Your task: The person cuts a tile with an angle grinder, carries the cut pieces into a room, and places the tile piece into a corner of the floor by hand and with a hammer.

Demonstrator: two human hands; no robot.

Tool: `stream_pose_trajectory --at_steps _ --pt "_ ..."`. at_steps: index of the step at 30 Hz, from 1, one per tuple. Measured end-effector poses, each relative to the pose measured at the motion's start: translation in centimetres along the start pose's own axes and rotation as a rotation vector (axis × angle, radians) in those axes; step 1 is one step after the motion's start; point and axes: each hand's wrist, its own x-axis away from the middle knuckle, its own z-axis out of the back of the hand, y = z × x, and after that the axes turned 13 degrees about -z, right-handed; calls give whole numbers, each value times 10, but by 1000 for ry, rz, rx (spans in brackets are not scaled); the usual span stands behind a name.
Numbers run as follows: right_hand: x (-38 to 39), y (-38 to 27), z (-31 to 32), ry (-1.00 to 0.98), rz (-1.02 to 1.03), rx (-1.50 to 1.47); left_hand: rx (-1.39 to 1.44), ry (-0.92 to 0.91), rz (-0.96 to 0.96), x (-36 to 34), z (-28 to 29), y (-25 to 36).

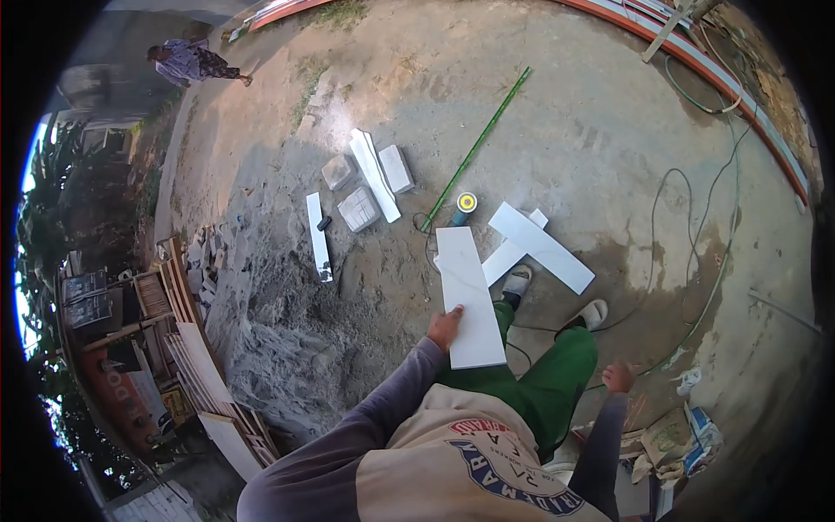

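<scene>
My left hand (446, 326) grips the left edge of a long white board (471, 296) over my lap. My right hand (617, 377) is away from it at the right, fingers curled; anything inside is too small to make out. Beyond the board lie two crossed white boards (544, 248) near my feet and an angle grinder (461, 213) with a yellow disc. Another white strip (316, 226) with a small black object (323, 224) lies left, and white pieces (374, 174) lie among concrete blocks (357, 209).
A green rod (477, 146) lies beyond the grinder. Hoses and cables (691, 226) snake rightward. Grey sand (270, 348) and leaning planks (200, 365) are left, torn sacks (661, 444) lower right, long rails (722, 78) at top right. A person (187, 61) stands at top left.
</scene>
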Motion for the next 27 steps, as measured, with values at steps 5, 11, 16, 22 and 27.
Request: stream_pose_trajectory --at_steps 5,11,16,22,27 --pt "-117 -51 -202 764 301 1467 15 344 154 35 -10 -51" --pt "-386 -65 -212 546 -126 2095 381 554 284 46 -32 -144" --pt "-571 -73 -223 415 165 2141 300 727 480 50 -48 -194" --pt "-639 -79 -178 211 -9 2059 331 653 535 40 -49 -209" --pt "-519 -81 -220 109 123 2161 114 577 485 34 -85 -180"
